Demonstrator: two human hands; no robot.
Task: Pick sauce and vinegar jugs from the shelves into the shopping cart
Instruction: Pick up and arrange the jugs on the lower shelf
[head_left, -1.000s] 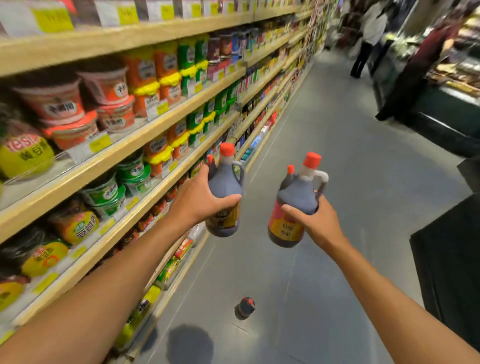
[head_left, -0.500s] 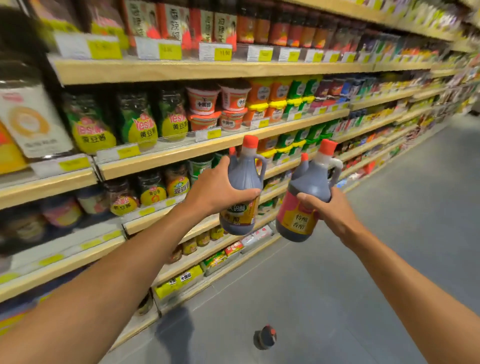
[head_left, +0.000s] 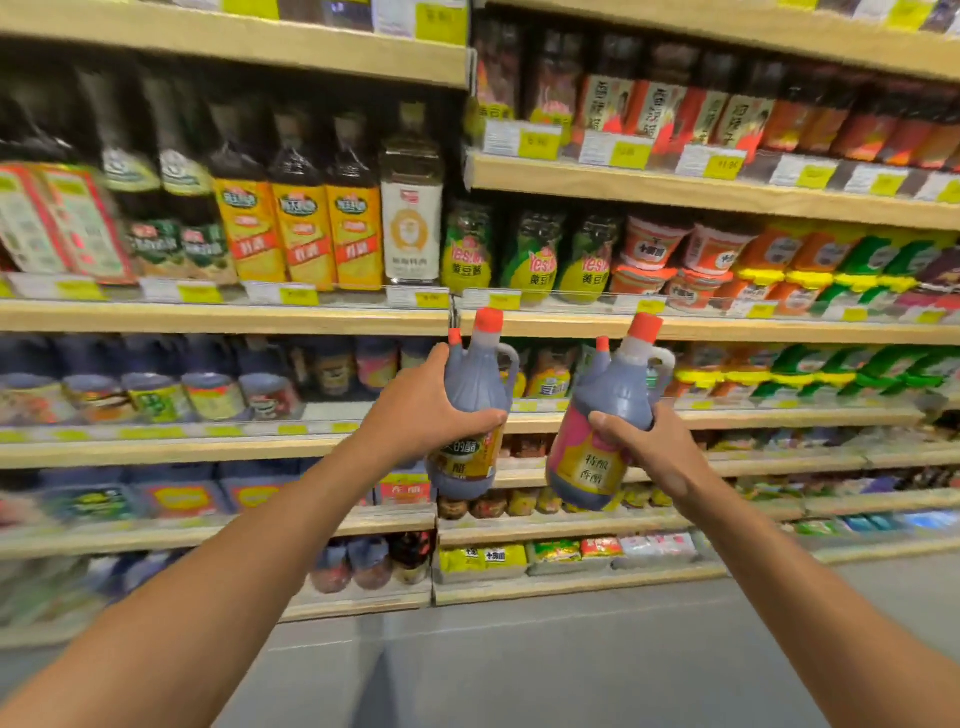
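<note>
The left grip (head_left: 421, 410) curls round the belly of the yellow-label jug (head_left: 475, 384), the right grip (head_left: 649, 447) round the pink-label jug (head_left: 610, 415). Both are held caps-up in front of the shelves (head_left: 208, 317), likely clasped by the body for a steady carry. No cart shows.

two jugs are held side by side in front of the shelves (head_left: 208, 317), apart from each other: the left jug (head_left: 478, 379) in the left hand (head_left: 426, 410), the right jug (head_left: 618, 395) in the right hand (head_left: 660, 447), tilted with its top leaning right (both caps reach the edge of a shelf board behind). on that board, tall bottles (head_left: 301, 228) stand to the left and tubs (head_left: 649, 260) to the right. jars (head_left: 156, 395) line the level left of the left hand. the floor (head_left: 519, 665) lies below the lowest shelf.
</note>
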